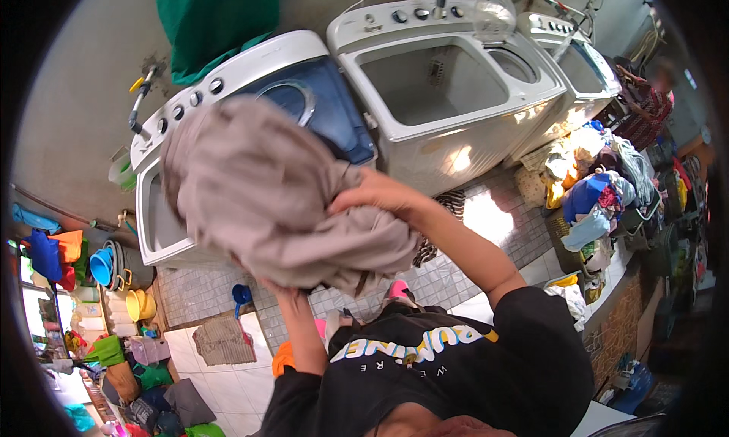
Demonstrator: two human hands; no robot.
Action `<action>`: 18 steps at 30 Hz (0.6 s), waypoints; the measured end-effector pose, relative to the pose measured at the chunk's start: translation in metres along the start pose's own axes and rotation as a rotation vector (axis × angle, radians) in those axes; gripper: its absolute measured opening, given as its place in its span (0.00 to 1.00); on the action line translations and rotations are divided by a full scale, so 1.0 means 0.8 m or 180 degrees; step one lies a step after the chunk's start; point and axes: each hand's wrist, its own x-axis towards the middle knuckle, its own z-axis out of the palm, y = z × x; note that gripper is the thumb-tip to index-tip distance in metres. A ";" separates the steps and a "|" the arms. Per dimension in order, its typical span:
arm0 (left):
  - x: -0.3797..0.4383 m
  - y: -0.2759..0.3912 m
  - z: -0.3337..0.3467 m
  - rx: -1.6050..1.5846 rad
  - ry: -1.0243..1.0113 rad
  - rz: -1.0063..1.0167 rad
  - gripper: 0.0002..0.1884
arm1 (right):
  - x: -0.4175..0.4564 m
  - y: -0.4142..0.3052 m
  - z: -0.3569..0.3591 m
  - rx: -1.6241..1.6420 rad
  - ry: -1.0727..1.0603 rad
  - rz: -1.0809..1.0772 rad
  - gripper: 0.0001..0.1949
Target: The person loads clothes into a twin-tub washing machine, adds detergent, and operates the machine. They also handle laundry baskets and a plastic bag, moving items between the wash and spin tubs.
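A large bundle of taupe-grey cloth (pixel 256 192) is held up before me, blurred by motion. My right hand (pixel 373 195) grips its near right side, fingers pressed into the folds. From below, my left hand (pixel 279 289) supports it, most of its fingers hidden by the fabric. Behind and beneath the bundle stands a white twin-tub washing machine (pixel 165 255) with a blue lid (pixel 342 106) over its right part. The cloth covers much of that machine, including part of its left tub opening.
A second twin-tub washer (pixel 444 158) stands open to the right, with a third (pixel 586 72) beyond. Piled laundry (pixel 592 198) fills baskets at right, near another person (pixel 643 106). A blue dipper (pixel 241 293), floor mat (pixel 225 339) and yellow bucket (pixel 140 305) lie at left.
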 end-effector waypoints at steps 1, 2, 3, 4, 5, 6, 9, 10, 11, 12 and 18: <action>0.009 -0.017 0.037 -0.0118 -0.0169 -0.0020 0.36 | -0.018 -0.019 -0.024 0.0107 0.0245 -0.0109 0.25; 0.017 -0.035 0.074 -0.0241 -0.0349 -0.0063 0.36 | -0.026 -0.028 -0.056 0.0253 0.0402 -0.0084 0.22; 0.028 -0.059 0.110 -0.0403 -0.0522 -0.0143 0.36 | -0.035 -0.035 -0.089 0.0390 0.0566 -0.0064 0.20; 0.040 -0.085 0.141 -0.0633 -0.0662 -0.0212 0.36 | -0.046 -0.046 -0.113 0.0559 0.0797 -0.0020 0.20; 0.057 -0.109 0.161 -0.0996 -0.0762 -0.0232 0.33 | -0.056 -0.064 -0.128 0.0721 0.0956 0.0017 0.19; 0.050 -0.117 0.210 -0.1015 -0.1120 -0.0525 0.34 | -0.065 -0.078 -0.152 0.0874 0.1194 0.0033 0.19; 0.084 -0.171 0.279 -0.1689 -0.1982 -0.1632 0.33 | -0.061 -0.095 -0.218 0.0984 0.1573 -0.0058 0.17; 0.109 -0.197 0.288 -0.1611 -0.1939 -0.1737 0.30 | -0.053 -0.094 -0.241 0.1073 0.1449 -0.0150 0.15; 0.134 -0.220 0.294 -0.1532 -0.1895 -0.1834 0.28 | -0.042 -0.093 -0.261 0.1075 0.1491 -0.0236 0.17; 0.143 -0.242 0.315 -0.0759 -0.1383 -0.1283 0.24 | -0.035 -0.089 -0.292 0.1077 0.1615 -0.0316 0.18; 0.264 -0.419 0.357 -0.0680 -0.1482 -0.1077 0.12 | 0.029 -0.050 -0.453 0.1684 0.1926 -0.0165 0.15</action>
